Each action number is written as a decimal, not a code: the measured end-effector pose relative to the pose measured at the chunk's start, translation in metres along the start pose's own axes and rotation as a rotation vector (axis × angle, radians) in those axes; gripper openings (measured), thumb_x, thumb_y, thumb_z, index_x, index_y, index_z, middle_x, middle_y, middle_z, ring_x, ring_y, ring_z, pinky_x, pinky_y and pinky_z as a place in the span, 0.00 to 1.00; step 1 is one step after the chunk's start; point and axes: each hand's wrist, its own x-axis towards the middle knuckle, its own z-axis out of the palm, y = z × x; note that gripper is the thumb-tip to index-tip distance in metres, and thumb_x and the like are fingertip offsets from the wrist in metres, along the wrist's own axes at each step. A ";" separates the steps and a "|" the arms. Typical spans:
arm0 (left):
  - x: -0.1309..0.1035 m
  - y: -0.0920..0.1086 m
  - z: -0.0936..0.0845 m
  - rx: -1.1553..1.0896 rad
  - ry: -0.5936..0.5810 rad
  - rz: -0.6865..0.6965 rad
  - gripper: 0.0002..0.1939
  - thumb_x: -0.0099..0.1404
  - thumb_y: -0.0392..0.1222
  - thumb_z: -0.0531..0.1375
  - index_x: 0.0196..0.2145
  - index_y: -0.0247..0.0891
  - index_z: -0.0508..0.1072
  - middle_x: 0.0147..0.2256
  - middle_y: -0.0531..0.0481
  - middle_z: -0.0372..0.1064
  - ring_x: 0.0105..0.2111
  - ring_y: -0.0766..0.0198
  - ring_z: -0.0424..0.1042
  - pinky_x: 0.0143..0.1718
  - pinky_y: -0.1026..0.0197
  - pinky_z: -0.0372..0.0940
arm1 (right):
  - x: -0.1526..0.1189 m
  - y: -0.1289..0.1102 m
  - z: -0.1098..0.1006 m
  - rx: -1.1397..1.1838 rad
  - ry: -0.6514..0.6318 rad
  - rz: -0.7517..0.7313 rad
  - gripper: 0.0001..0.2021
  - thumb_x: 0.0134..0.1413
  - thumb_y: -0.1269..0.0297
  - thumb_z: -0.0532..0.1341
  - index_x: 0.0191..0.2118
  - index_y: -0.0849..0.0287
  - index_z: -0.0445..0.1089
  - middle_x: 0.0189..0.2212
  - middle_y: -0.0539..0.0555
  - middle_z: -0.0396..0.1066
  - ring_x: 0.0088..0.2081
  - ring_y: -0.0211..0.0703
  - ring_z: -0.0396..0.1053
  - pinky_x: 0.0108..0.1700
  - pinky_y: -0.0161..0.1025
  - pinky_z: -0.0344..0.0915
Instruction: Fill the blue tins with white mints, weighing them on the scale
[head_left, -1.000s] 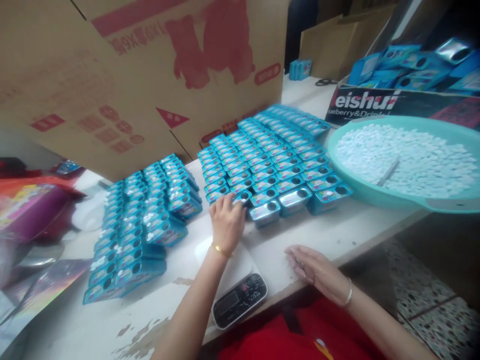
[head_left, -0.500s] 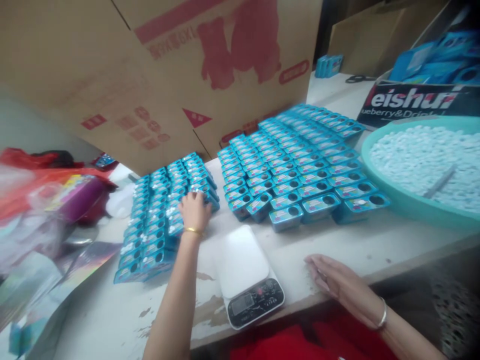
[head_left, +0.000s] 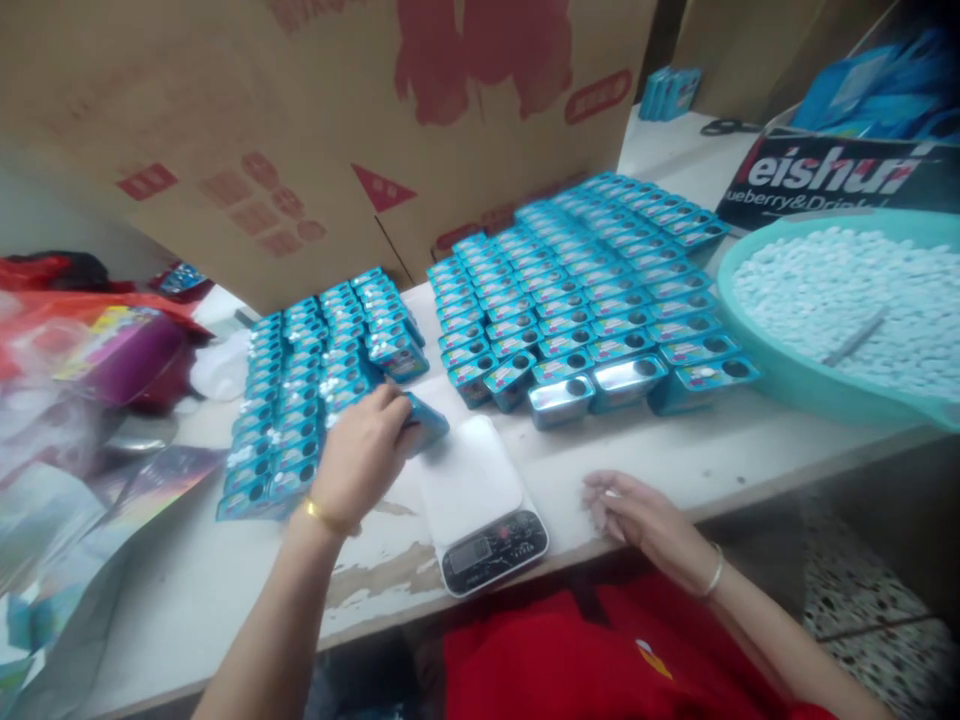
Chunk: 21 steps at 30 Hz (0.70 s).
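My left hand (head_left: 369, 447) is closed on a small blue tin (head_left: 427, 425), which it holds tilted at the left edge of a white kitchen scale (head_left: 469, 480). The hand covers part of the tin. Left of it stand rows of similar blue tins (head_left: 259, 440) with dark round openings and white tablets on many tops. My right hand (head_left: 637, 515) hovers by the table's front edge, right of the scale, with fingers curled in. A small pale spot shows between its fingers, too blurred to name.
A larger block of blue tins (head_left: 570, 290) fills the table's middle. At right stands a turquoise basin (head_left: 739, 300) of pale tablets with a scoop (head_left: 855, 335) in it. A big cardboard box (head_left: 315, 150) rises behind. Plastic bags (head_left: 45, 400) lie at left.
My left hand has taken a tin from the left rows and brought it toward me, to the scale. The right hand's fingers have curled in more. The whole view has shifted slightly.
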 end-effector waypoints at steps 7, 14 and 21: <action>-0.022 0.055 0.010 -0.114 -0.106 0.063 0.07 0.65 0.44 0.55 0.33 0.39 0.65 0.32 0.48 0.66 0.32 0.60 0.66 0.33 0.59 0.61 | -0.001 -0.002 0.007 -0.060 0.026 -0.047 0.21 0.44 0.49 0.67 0.37 0.59 0.65 0.30 0.52 0.69 0.23 0.33 0.62 0.22 0.32 0.52; -0.048 0.043 0.011 -0.389 0.290 -0.158 0.16 0.64 0.51 0.57 0.44 0.38 0.67 0.41 0.46 0.70 0.41 0.59 0.69 0.44 0.56 0.65 | -0.006 -0.001 0.000 -0.005 0.019 -0.037 0.18 0.44 0.56 0.69 0.39 0.58 0.68 0.36 0.54 0.72 0.27 0.33 0.64 0.30 0.34 0.61; -0.120 0.020 0.083 -0.537 0.376 -0.630 0.14 0.63 0.51 0.56 0.36 0.36 0.69 0.34 0.49 0.71 0.33 0.64 0.70 0.38 0.60 0.66 | -0.004 0.003 0.006 -0.144 0.090 -0.051 0.21 0.41 0.48 0.68 0.36 0.59 0.68 0.31 0.54 0.71 0.27 0.37 0.67 0.30 0.36 0.63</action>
